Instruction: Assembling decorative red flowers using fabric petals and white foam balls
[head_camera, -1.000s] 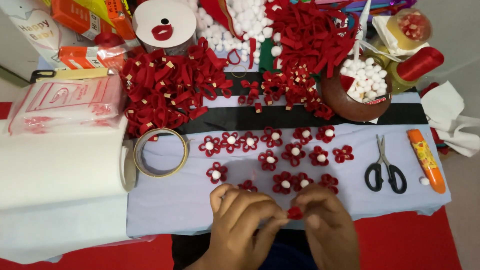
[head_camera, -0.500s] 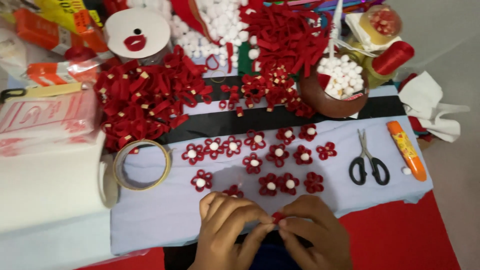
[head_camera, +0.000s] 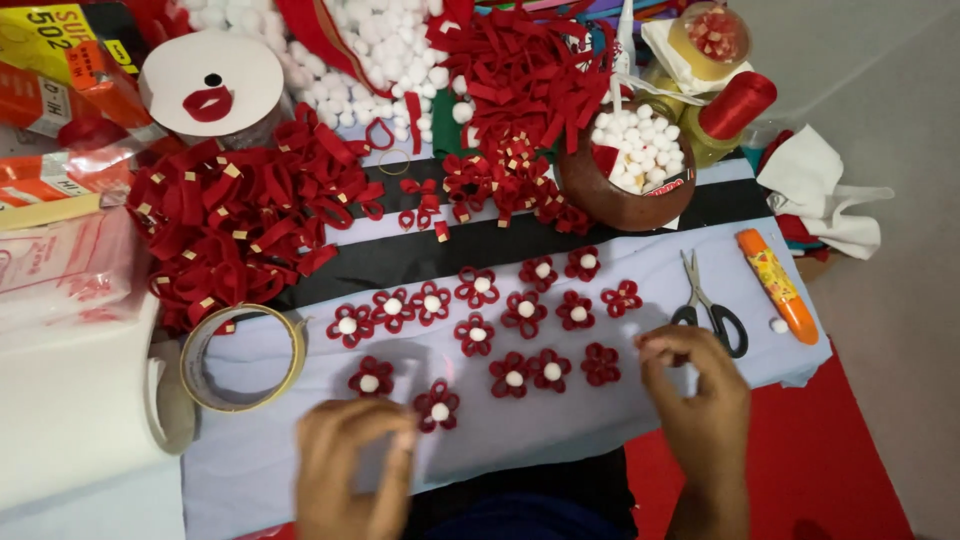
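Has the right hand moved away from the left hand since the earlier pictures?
Yes. The right hand has moved rightward, apart from the left hand, and is now just below the black-handled metal scissors lying on the pale cloth.

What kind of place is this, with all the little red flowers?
It looks like a craft table, probably at home. Rows of red flowers with white pompom middles lie on the pale cloth, with scissors, a tape roll and a bowl of white pompoms nearby.
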